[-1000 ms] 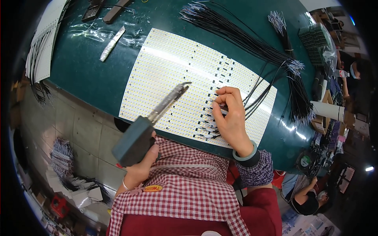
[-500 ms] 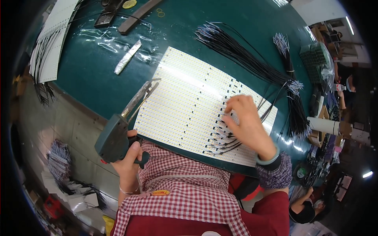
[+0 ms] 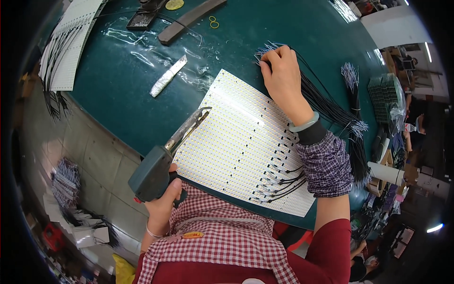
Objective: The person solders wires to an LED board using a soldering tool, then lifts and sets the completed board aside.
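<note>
A dark green soldering gun (image 3: 152,174) is gripped in my left hand (image 3: 164,201), its long metal tip over the left edge of a white LED panel (image 3: 222,137). Several short black wires (image 3: 283,187) lie with their ends on the panel's lower right part. My right hand (image 3: 283,78) is beyond the panel's far right edge. Its curled fingers and thumb pinch at the tinned tips of a long bundle of black wires (image 3: 324,97). How many wires the fingers hold is hidden.
A second wire bundle (image 3: 355,113) lies farther right, beside stacked green boards (image 3: 385,97). At the far side are a grey bar (image 3: 189,22), a small metal tray (image 3: 140,20) and yellow rings (image 3: 213,22). A silver wrapped strip (image 3: 169,75) lies left of the panel. Another wired panel (image 3: 71,42) overhangs the left edge.
My right hand has moved from above the panel up to the far tips of the wire bundle. The left hand still holds the soldering gun. The whole view has shifted slightly.
</note>
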`<action>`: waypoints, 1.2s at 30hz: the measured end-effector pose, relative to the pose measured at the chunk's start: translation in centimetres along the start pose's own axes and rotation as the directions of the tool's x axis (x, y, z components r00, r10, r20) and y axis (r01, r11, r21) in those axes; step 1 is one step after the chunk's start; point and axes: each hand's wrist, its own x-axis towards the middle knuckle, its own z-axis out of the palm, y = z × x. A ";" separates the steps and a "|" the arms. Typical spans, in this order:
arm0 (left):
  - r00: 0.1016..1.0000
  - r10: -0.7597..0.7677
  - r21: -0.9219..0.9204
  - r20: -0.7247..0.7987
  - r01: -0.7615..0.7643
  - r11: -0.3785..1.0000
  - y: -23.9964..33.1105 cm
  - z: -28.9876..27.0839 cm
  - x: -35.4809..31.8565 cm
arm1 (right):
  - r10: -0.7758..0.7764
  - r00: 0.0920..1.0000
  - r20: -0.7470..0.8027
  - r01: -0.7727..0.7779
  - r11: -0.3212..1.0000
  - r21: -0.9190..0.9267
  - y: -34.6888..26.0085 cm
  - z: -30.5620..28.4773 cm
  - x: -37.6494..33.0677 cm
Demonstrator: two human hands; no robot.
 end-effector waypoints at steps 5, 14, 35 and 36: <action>0.999 0.034 -0.011 0.022 -0.033 0.999 0.0 0.5 -0.1 | 0.050 0.999 0.005 -0.050 0.999 0.018 -0.3 -0.1 0.4; 0.991 0.056 0.001 0.119 -0.056 0.998 -0.1 1.6 -0.9 | 0.169 0.965 0.202 -0.262 0.694 0.671 -4.7 -9.0 -8.3; 0.903 -0.052 0.372 0.426 -0.122 0.920 -3.3 3.6 -4.7 | 0.371 0.885 0.280 -0.464 0.686 0.560 -4.3 -10.0 -19.2; 0.918 -0.053 0.406 0.394 -0.122 0.906 -3.3 3.6 -4.8 | 0.371 0.886 0.276 -0.463 0.688 0.559 -4.2 -10.0 -19.3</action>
